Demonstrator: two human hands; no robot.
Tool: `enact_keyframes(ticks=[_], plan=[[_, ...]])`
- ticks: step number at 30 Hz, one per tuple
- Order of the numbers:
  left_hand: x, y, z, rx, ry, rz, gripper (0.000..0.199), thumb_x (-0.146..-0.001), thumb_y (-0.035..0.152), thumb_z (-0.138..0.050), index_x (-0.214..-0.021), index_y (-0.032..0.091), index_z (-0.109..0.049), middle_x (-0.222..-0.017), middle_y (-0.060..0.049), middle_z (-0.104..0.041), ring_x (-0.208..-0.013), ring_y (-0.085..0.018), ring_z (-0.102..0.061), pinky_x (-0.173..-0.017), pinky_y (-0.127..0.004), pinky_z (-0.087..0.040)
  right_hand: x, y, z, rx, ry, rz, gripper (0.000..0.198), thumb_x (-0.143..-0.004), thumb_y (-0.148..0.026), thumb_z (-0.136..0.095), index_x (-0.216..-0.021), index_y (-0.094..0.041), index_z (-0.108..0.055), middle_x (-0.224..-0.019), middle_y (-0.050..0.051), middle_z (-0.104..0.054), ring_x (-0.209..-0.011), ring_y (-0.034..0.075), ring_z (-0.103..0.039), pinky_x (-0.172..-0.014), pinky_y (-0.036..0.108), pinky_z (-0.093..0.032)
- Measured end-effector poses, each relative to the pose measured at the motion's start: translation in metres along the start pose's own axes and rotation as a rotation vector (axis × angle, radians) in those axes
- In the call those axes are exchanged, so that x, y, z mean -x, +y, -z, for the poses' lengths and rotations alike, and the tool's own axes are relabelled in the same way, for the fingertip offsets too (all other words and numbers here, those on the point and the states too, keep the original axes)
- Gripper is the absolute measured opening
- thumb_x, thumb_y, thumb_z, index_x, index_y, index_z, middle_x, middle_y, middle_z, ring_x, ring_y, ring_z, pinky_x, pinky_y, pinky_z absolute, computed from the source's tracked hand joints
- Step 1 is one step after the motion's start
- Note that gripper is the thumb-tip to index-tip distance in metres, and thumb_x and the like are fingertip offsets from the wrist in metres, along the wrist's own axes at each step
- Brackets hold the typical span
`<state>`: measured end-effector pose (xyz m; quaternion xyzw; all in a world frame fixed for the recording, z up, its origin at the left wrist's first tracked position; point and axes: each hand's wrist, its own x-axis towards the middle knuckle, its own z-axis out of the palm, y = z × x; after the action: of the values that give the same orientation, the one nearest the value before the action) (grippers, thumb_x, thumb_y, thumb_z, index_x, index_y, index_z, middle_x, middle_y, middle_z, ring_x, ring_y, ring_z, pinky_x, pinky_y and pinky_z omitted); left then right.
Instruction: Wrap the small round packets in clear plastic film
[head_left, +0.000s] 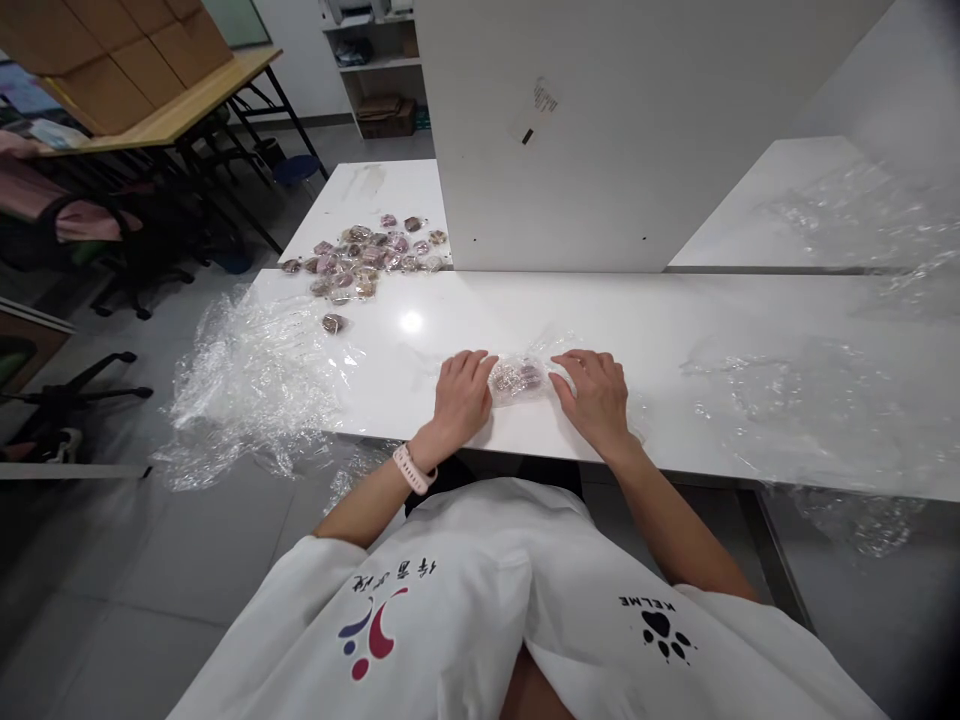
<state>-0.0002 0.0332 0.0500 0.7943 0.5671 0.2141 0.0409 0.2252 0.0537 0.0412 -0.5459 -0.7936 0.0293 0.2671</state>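
In front of me on the white table (645,320), a small brownish-pink object (519,377) lies inside clear plastic wrap (517,395). What exactly it is cannot be made out through the shiny layers. My left hand (459,395), with a pale pink watch band at its wrist, closes on the wrap at the left end of the bundle. At the right end my right hand (596,395) has thumb and fingers curled onto the wrap. The bundle rests between both hands. Some of the wrap spreads flat behind it.
Many small wrapped brown and purple pieces (367,255) lie heaped at the table's back left, one piece (334,323) nearer. A pile of crumpled clear film (255,380) hangs over the left edge. More film (810,400) covers the right side. A white panel (555,140) rises behind.
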Motion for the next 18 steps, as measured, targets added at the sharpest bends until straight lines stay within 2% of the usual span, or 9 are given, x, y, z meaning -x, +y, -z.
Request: enact_keyframes(ticks=[2,4,5,7,10,12,14,16,18], plan=[[0.018,0.005,-0.012,0.015,-0.017,0.022,0.061,-0.088,0.016,-0.046,-0.148,0.012,-0.036,-0.155,-0.019,-0.04,-0.149,-0.036,-0.027,-0.117,-0.059,-0.025,0.016,-0.003,-0.005,-0.084,-0.025,0.034,0.036,-0.099,-0.035,-0.044,-0.127,-0.025,-0.065,-0.118,0.013,-0.062,-0.107,0.031,-0.055,-0.091,0.046,-0.046],[0.022,0.004,-0.028,0.065,-0.015,0.158,0.065,-0.09,0.024,-0.047,-0.151,0.009,-0.029,-0.159,-0.022,-0.032,-0.153,-0.038,-0.014,-0.119,-0.065,-0.017,0.026,-0.006,-0.015,-0.165,-0.057,0.03,0.038,-0.099,-0.036,-0.044,-0.13,-0.026,-0.063,-0.116,0.012,-0.06,-0.107,0.029,-0.056,-0.089,0.045,-0.049],[0.018,0.003,-0.035,0.113,-0.003,0.24,0.063,-0.092,0.028,-0.045,-0.15,0.009,-0.031,-0.16,-0.022,-0.031,-0.154,-0.038,-0.011,-0.119,-0.066,-0.015,0.028,-0.007,-0.021,-0.205,-0.059,0.011,0.039,-0.099,-0.036,-0.044,-0.131,-0.026,-0.062,-0.116,0.013,-0.059,-0.108,0.029,-0.056,-0.09,0.045,-0.05],[0.005,0.001,-0.044,0.278,0.036,0.39,0.052,-0.096,0.032,-0.04,-0.145,0.014,-0.041,-0.158,-0.019,-0.036,-0.154,-0.036,-0.014,-0.119,-0.066,-0.015,0.03,-0.011,-0.028,-0.303,-0.052,-0.04,0.04,-0.098,-0.037,-0.045,-0.133,-0.026,-0.061,-0.117,0.013,-0.058,-0.108,0.029,-0.057,-0.092,0.046,-0.051],[-0.018,0.009,-0.039,0.752,0.074,0.561,0.039,-0.097,0.035,-0.038,-0.128,0.02,-0.058,-0.142,-0.015,-0.057,-0.143,-0.033,-0.04,-0.114,-0.06,-0.032,0.029,-0.02,-0.031,-0.57,-0.093,-0.147,0.041,-0.096,-0.043,-0.05,-0.132,-0.027,-0.061,-0.12,0.011,-0.059,-0.1,0.024,-0.06,-0.091,0.043,-0.054],[-0.026,0.019,-0.028,1.168,0.056,0.63,0.032,-0.093,0.036,-0.047,-0.116,0.02,-0.063,-0.124,-0.011,-0.067,-0.122,-0.027,-0.059,-0.105,-0.049,-0.045,0.029,-0.026,-0.027,-0.805,-0.08,-0.336,0.042,-0.093,-0.049,-0.056,-0.126,-0.025,-0.062,-0.117,0.01,-0.061,-0.093,0.02,-0.062,-0.088,0.04,-0.056],[-0.026,0.032,-0.017,1.534,0.022,0.658,0.027,-0.085,0.036,-0.058,-0.105,0.02,-0.065,-0.109,-0.008,-0.07,-0.101,-0.02,-0.066,-0.096,-0.039,-0.05,0.033,-0.031,-0.022,-1.026,0.019,-0.615,0.043,-0.088,-0.054,-0.062,-0.117,-0.023,-0.063,-0.109,0.007,-0.063,-0.088,0.018,-0.063,-0.085,0.039,-0.058],[-0.019,0.044,-0.007,1.762,-0.019,0.667,0.024,-0.079,0.036,-0.067,-0.096,0.019,-0.066,-0.097,-0.005,-0.07,-0.087,-0.016,-0.065,-0.089,-0.032,-0.052,0.039,-0.031,-0.014,-1.183,0.129,-0.844,0.045,-0.083,-0.058,-0.067,-0.11,-0.022,-0.062,-0.105,0.006,-0.064,-0.086,0.018,-0.064,-0.082,0.038,-0.06],[-0.009,0.054,-0.002,1.834,-0.105,0.677,0.024,-0.075,0.038,-0.072,-0.088,0.018,-0.067,-0.086,-0.004,-0.069,-0.078,-0.014,-0.062,-0.081,-0.029,-0.051,0.044,-0.029,-0.005,-1.279,0.157,-0.919,0.046,-0.083,-0.062,-0.065,-0.108,-0.024,-0.062,-0.108,0.006,-0.065,-0.091,0.02,-0.066,-0.079,0.038,-0.061]])
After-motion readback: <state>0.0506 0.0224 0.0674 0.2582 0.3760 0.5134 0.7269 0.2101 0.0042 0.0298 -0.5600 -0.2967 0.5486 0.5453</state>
